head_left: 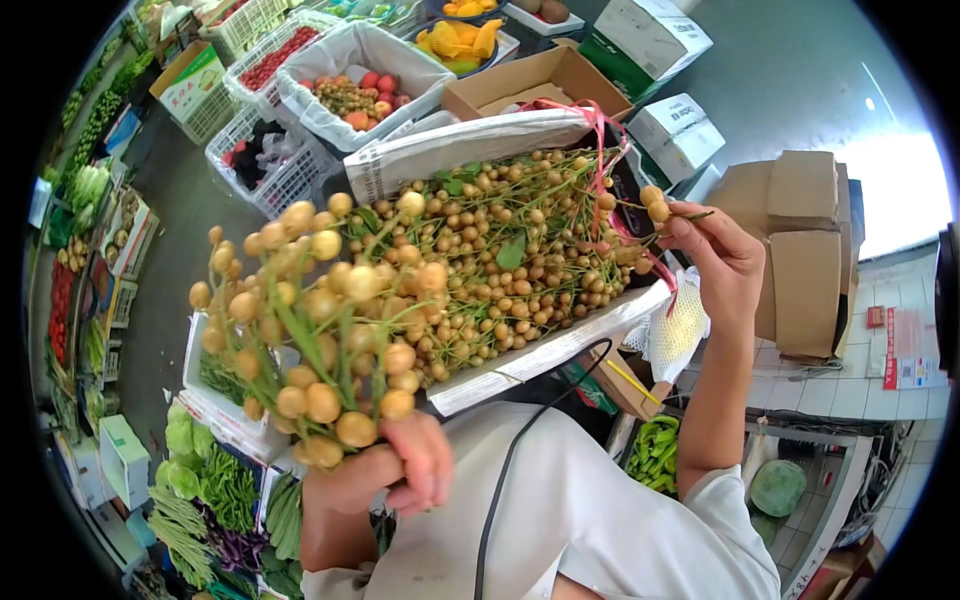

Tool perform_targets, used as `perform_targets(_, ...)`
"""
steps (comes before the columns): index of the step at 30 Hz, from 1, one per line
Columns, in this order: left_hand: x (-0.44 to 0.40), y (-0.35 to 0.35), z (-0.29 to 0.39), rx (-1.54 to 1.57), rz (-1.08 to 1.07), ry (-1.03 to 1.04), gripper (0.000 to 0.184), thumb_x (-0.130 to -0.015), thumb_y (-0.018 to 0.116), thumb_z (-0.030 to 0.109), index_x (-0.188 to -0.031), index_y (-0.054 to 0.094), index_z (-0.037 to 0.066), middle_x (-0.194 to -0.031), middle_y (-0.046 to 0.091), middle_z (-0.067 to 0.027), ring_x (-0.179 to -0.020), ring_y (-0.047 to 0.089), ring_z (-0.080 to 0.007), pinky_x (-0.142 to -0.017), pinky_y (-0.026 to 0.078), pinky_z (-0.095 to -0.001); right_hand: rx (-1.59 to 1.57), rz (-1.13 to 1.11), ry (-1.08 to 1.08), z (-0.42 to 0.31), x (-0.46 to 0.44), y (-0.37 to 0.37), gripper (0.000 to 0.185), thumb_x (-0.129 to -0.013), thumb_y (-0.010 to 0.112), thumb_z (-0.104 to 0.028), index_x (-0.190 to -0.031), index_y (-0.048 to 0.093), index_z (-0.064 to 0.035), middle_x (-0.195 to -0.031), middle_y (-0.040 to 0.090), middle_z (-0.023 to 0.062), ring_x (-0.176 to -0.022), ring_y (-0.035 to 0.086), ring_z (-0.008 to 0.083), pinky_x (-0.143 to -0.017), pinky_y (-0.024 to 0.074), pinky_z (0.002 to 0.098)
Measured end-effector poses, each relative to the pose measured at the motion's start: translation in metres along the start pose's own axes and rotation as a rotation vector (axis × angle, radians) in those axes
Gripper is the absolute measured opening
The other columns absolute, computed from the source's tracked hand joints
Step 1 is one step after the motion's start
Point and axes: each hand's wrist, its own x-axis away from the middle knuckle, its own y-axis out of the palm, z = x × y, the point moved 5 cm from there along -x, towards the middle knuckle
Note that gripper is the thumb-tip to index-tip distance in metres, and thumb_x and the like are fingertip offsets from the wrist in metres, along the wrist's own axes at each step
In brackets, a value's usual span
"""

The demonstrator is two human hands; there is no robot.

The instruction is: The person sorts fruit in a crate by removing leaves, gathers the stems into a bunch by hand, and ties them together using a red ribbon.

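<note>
In the head view my left hand [400, 465] is closed round the stems of a large bunch of wampees [320, 400], held up close to me. Its yellow-brown fruits fan out over the left end of a long box [455, 400]. That box is heaped with wampees [510, 255] on green stems, with a few leaves among them. My right hand [715, 250] pinches a small wampee sprig [656, 205] between thumb and fingers at the box's right end. A pink ribbon [600, 150] hangs over that end, near the right hand.
Beyond the box stand a lined crate of fruit [360, 60], a basket with dark bags [265, 160] and a cardboard box [530, 85]. Flattened cartons [805, 240] stand at right. Green vegetables [215, 480] lie at lower left. A black cable [490, 510] crosses my shirt.
</note>
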Motion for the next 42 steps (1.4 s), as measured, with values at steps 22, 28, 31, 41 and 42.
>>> perform_targets(22,-0.044,-0.01,-0.052,0.169,-0.014,-0.246,0.017,-0.085,0.046,-0.007,-0.085,0.063,-0.007,-0.088,0.064,-0.0277,-0.042,0.043,-0.0136,-0.042,0.046,-0.0301,0.41,-0.031,0.023,0.052,0.034,-0.001,0.016,-0.089,0.078,-0.006,-0.105,0.08,-0.0054,-0.094,0.07,0.0054,-0.082,0.065,0.0116,-0.072,0.0513,0.0256)
perform_targets(28,-0.035,-0.018,-0.056,0.21,0.01,-0.239,0.017,-0.086,0.045,-0.006,-0.084,0.062,-0.007,-0.087,0.063,-0.0271,-0.042,0.044,-0.0139,-0.042,0.047,-0.0301,0.395,-0.066,0.083,0.066,0.033,0.007,0.017,-0.09,0.076,-0.007,-0.107,0.079,-0.0051,-0.091,0.068,0.0042,-0.075,0.061,0.0111,-0.067,0.0486,0.0262)
perform_targets(31,-0.033,-0.018,-0.058,0.207,0.011,-0.225,0.017,-0.087,0.045,-0.005,-0.084,0.062,-0.007,-0.087,0.063,-0.0271,-0.043,0.044,-0.014,-0.042,0.047,-0.0301,0.346,-0.048,0.078,0.067,0.031,0.007,0.018,-0.092,0.076,-0.009,-0.109,0.078,-0.0049,-0.091,0.068,0.0029,-0.075,0.06,0.009,-0.065,0.047,0.0252)
perform_targets(41,-0.032,-0.022,-0.066,0.212,0.045,-0.287,0.018,-0.086,0.045,-0.006,-0.082,0.063,-0.006,-0.086,0.064,-0.0272,-0.043,0.044,-0.014,-0.042,0.048,-0.0311,-0.131,-0.077,0.306,0.076,0.032,-0.001,0.019,-0.1,0.067,-0.017,-0.093,0.069,0.0,-0.078,0.064,0.0021,-0.068,0.055,0.0066,-0.063,0.0433,0.0232)
perform_targets(42,-0.032,-0.023,-0.066,0.214,0.045,-0.287,0.018,-0.086,0.045,-0.006,-0.082,0.063,-0.006,-0.086,0.064,-0.0272,-0.043,0.044,-0.014,-0.042,0.048,-0.0311,-0.342,-0.01,0.41,0.074,0.034,0.0,0.019,-0.1,0.066,-0.019,-0.092,0.067,-0.0009,-0.076,0.063,0.0027,-0.066,0.055,0.0074,-0.062,0.043,0.0239)
